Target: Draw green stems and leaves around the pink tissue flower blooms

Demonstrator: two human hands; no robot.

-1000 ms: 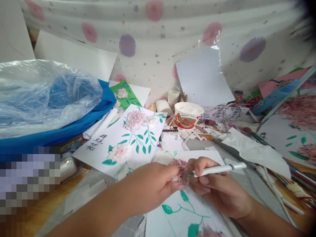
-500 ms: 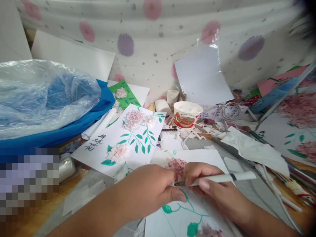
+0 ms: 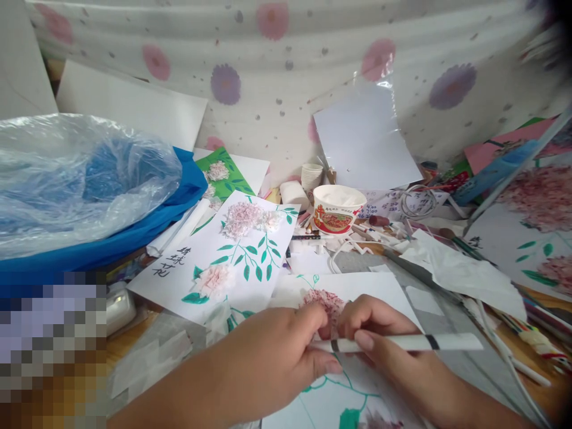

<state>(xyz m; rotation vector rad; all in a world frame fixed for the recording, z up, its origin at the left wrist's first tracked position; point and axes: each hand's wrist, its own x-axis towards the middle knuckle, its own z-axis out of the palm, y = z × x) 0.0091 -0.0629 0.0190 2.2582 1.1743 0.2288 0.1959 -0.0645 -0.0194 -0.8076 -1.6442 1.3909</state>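
A white marker pen point(image 3: 458, 341) with black bands lies level between my hands, above a sheet of paper point(image 3: 379, 283). My left hand point(image 3: 277, 351) pinches the white cap end of the pen. My right hand point(image 3: 397, 342) is closed around its barrel, the plain end sticking out to the right. Under the hands, the sheet carries a pink textured flower point(image 3: 322, 301), green stems and a filled green leaf point(image 3: 350, 418); the hands hide part of it. Left of it rests a finished-looking flower picture point(image 3: 179, 292) with black brush characters.
A paper bowl point(image 3: 338, 217) and stacked paper cups point(image 3: 311, 177) stand at the back. A plastic-lined blue bag point(image 3: 185, 196) is at the left. Crumpled tissue point(image 3: 467, 274), a white cable point(image 3: 491, 345) and another flower picture point(image 3: 496, 238) lie at the right.
The pen's dark tip, visible before, is now covered by the white cap in my left hand. The pen has swung level and its far end reaches further right.
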